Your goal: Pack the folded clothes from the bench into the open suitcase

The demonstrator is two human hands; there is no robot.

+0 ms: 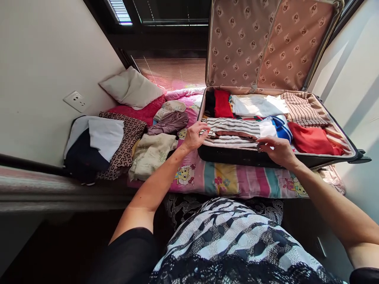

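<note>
An open suitcase [231, 152] lies on the bedding with its lid raised, packed with folded clothes. At its near left, a folded white garment with dark stripes [233, 125] lies flat, a brown strip along its near side. My left hand [195, 136] is closed on the left end of this garment, thumb and fingers pinched. My right hand [276, 150] is at the garment's near right corner, its fingers pinched at the edge by the suitcase rim. Beside it lie a blue and white garment [281, 128] and a red garment [310, 139].
Behind are a red knit [222, 103], a white garment [260, 105] and a beige striped one [303, 108]. On the left lie a beige garment [152, 154], a mauve one [170, 123], a patterned brown cloth [126, 136], dark clothing [84, 152] and a pillow [132, 88].
</note>
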